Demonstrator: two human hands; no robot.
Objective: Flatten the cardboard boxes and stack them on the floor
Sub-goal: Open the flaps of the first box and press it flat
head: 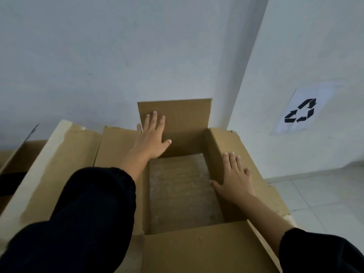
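Open cardboard box (197, 249) upright in a corner of plain white wall (98, 56), flaps spread outward. Left hand (151, 138) laid flat with fingers straight and spread against the far flap (187, 113), which stands upright near the wall; nothing gripped. Right hand (235, 178) likewise flat on the right flap (254, 174), thumb at the inner edge, nothing gripped. Black sleeves on both arms. Dull, scuffed surface at the bottom of the opening. Pale tiled floor (325, 194) to the right. Paper sheet (303, 109) with a black recycling symbol on the right-hand wall. Second box (17, 158) partly visible at the left edge.
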